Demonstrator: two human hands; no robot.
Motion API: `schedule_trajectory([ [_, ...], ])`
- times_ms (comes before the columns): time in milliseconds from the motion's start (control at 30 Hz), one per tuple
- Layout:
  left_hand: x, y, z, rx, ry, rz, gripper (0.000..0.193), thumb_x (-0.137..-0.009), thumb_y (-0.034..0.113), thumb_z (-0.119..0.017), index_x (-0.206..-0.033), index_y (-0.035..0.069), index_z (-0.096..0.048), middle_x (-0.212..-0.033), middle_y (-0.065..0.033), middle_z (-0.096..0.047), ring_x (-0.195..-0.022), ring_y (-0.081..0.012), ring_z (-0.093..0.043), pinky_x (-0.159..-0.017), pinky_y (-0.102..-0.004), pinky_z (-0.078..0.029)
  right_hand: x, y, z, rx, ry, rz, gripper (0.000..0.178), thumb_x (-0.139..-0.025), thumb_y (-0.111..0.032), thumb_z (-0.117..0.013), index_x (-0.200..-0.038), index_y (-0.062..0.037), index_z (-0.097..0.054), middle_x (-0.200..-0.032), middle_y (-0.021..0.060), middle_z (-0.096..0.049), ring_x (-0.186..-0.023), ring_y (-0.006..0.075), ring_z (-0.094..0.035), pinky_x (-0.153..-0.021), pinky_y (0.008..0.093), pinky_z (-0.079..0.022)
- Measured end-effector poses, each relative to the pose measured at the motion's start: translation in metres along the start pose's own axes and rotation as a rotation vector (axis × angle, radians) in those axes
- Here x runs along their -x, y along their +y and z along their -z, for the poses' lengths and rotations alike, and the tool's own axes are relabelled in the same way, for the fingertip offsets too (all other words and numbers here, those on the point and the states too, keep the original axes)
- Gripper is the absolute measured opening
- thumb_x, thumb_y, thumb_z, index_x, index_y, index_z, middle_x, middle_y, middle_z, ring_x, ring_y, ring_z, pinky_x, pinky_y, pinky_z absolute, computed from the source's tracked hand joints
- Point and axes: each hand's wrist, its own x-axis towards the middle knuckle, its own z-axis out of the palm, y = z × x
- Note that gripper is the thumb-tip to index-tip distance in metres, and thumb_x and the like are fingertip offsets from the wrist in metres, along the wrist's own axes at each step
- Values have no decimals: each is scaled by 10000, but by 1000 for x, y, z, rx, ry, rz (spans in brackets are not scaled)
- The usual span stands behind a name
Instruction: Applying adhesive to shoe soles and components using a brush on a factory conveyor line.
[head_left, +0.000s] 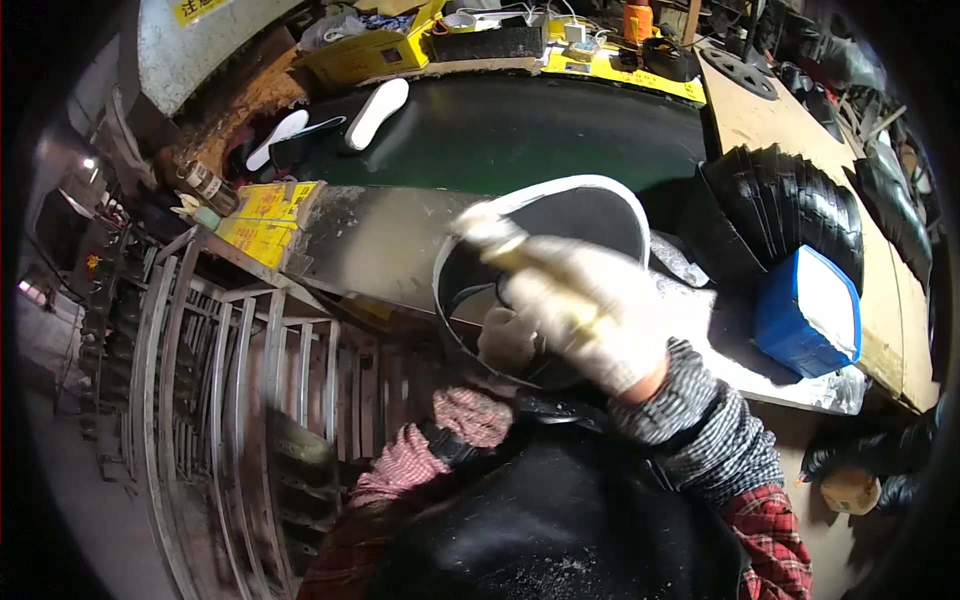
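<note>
A black, boot-shaft-like loop with a white upper edge (600,183) stands in front of my body, its opening facing up. Within that opening is my left hand (507,340), in a pale glove with its fingers curled; whatever they grip is hidden. Above the loop's right side my right hand (600,305), in a whitish glove, is smeared by motion. It is closed round a brush-like tool (492,232) with a yellowish handle and a pale end pointing to the upper left. The tool's exact kind is too blurred to tell.
A dark green belt (500,130) crosses behind, bearing white shoe soles (377,113). To the right are fanned black sheets (790,205) and a blue tub (810,312) with white contents. Metal racks (220,390) stand left; a yellow box (375,62) sits behind the belt.
</note>
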Motion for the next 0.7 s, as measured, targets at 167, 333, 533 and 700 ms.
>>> schedule_trajectory([
  [167, -7, 28, 21, 47, -56, 170, 201, -897, 187, -658, -867, -11, -651, -718, -35, -632, -605, -102, -566, -560, -259, -451, 37, -28, -7, -551, -256, -360, 234, -856, -164, -699, -1053, -43, -662, -890, 103, -682, -801, 210, -669, -728, 300, -534],
  [333, -38, 52, 40, -190, -59, 226, 195, -898, 176, -655, -904, -19, -652, -755, -49, -646, -625, -108, -578, -575, -261, -464, 78, 3, 39, -665, -290, -635, 184, -887, -81, -650, -1026, 39, -639, -915, 126, -698, -821, 163, -665, -748, 255, -547],
  [533, -56, 60, 34, -305, -90, 299, 198, -898, 162, -651, -949, -29, -654, -799, -65, -662, -650, -115, -591, -594, -263, -479, 95, -40, 57, -386, 193, -492, 237, -876, -106, -656, -1040, 65, -639, -942, 136, -706, -859, 135, -664, -801, 270, -538],
  [700, -48, 77, 47, -423, -38, 365, 208, -899, 150, -647, -986, -38, -655, -836, -79, -675, -670, -121, -603, -609, -264, -492, 93, -14, 59, -165, -28, -637, 215, -908, -180, -634, -983, 17, -679, -816, 72, -684, -740, 100, -614, -685, 235, -500],
])
